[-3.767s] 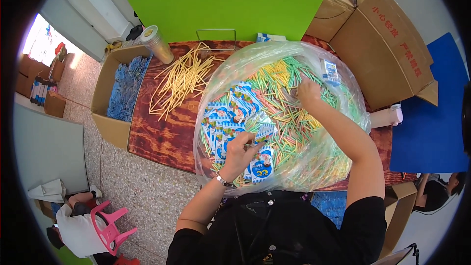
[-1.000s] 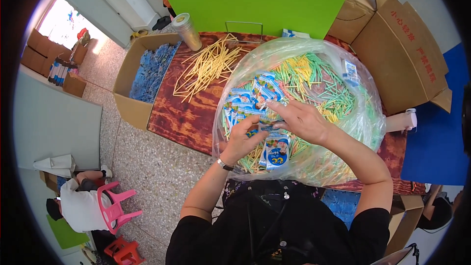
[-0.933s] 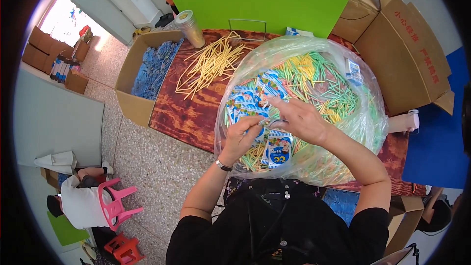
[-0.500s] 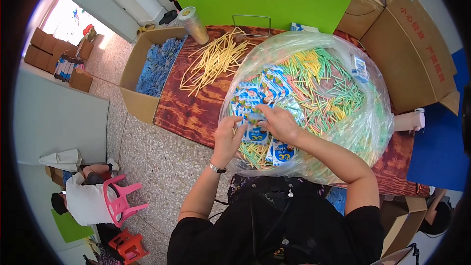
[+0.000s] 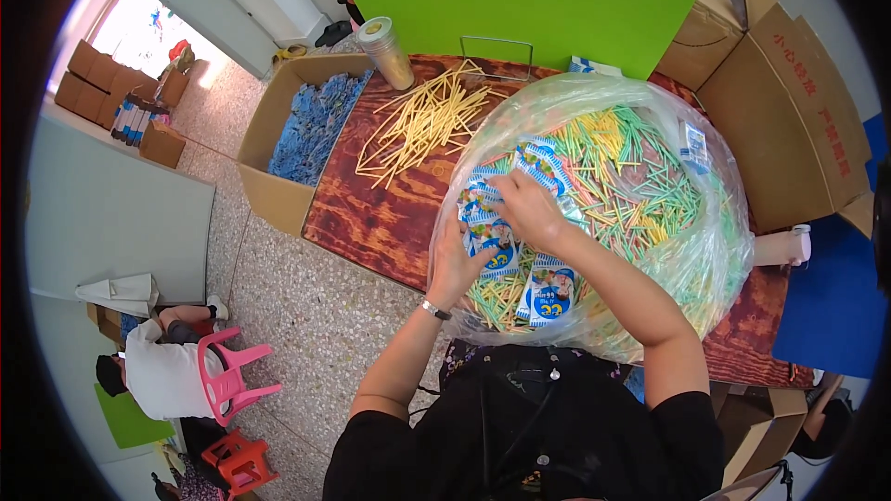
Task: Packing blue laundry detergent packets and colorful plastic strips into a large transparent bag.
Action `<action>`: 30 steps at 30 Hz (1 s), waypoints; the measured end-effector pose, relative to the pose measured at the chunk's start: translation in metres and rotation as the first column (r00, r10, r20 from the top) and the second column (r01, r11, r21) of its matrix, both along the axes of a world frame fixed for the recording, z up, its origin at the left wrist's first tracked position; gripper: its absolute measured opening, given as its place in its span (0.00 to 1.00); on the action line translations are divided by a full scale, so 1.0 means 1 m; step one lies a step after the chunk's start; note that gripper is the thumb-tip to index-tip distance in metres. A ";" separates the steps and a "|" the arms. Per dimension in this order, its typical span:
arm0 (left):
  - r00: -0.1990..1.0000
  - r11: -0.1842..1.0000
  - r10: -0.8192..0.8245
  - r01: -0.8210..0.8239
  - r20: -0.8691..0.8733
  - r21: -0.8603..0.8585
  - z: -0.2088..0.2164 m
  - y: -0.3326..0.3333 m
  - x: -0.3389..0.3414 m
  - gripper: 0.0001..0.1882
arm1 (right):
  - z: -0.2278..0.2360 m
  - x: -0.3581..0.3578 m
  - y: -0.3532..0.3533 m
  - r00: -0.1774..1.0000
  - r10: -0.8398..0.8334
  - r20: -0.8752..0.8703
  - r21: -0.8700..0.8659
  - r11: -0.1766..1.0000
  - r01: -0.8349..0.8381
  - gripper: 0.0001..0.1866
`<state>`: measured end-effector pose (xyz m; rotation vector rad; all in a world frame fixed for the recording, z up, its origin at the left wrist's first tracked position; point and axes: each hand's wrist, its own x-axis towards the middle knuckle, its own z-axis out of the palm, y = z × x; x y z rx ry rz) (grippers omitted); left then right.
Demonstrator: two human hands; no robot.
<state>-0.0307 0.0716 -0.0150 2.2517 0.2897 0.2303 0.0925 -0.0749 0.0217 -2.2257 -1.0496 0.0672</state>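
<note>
A large clear plastic bag (image 5: 729,223) stands open, full of thin sticks (image 5: 650,195) in green, yellow and pink. Small blue-and-white packets (image 5: 551,292) lie on the sticks at the bag's left side. My left hand (image 5: 455,264) rests at the bag's left edge beside the packets, its thumb spread away from the fingers and nothing seen gripped. My right hand (image 5: 533,211) is over the packets with its fingers bent together and pointing left. What the right fingertips hold, if anything, is hidden.
Long yellow sticks (image 5: 432,125) lie loose on the red-brown wooden table (image 5: 357,213). A box of blue packets (image 5: 269,199) stands left, near a clear cylinder (image 5: 385,51). An open carton (image 5: 780,102) stands right. A seated person (image 5: 167,371) is at lower left.
My hands were close together over the packets, fingertips nearly meeting. Now the left hand has lowered and spread at the bag's edge, and the right fingers reach farther over the packets. The view shifted slightly.
</note>
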 end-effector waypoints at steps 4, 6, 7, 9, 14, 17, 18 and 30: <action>0.999 0.997 -0.048 0.046 -0.022 -0.061 -0.012 0.010 0.011 0.50 | -0.014 0.039 0.028 0.950 -0.099 0.296 -0.174 0.972 0.155 0.14; 0.999 0.999 -0.027 0.024 -0.045 -0.047 -0.020 0.012 0.008 0.50 | -0.011 0.042 0.036 0.961 -0.087 0.264 -0.232 0.961 0.151 0.14; 0.999 0.999 -0.028 0.026 -0.045 -0.046 -0.024 0.015 0.010 0.50 | -0.009 0.043 0.038 0.970 -0.077 0.230 -0.293 0.945 0.145 0.13; 0.997 0.974 -0.081 0.078 -0.005 -0.211 -0.025 0.017 0.009 0.50 | -0.001 0.038 0.032 0.985 -0.028 0.172 -0.327 0.941 0.084 0.13; 0.987 0.965 -0.161 0.162 0.025 -0.207 -0.005 0.012 0.001 0.50 | 0.029 0.017 -0.019 0.990 0.037 -0.134 -0.230 0.971 -0.068 0.14; 0.971 0.957 -0.239 0.238 0.015 -0.164 -0.002 0.012 0.005 0.48 | 0.024 0.010 -0.038 0.982 0.107 -0.155 -0.126 0.984 -0.127 0.13; 0.964 0.948 -0.267 0.259 -0.017 -0.182 0.004 0.011 0.010 0.47 | 0.019 0.011 -0.041 0.990 0.071 -0.120 -0.063 0.995 -0.079 0.12; 0.984 0.772 -0.124 0.177 0.128 -0.611 -0.022 0.024 -0.003 0.45 | -0.009 0.053 0.025 0.912 0.354 -0.206 0.117 0.934 -0.336 0.15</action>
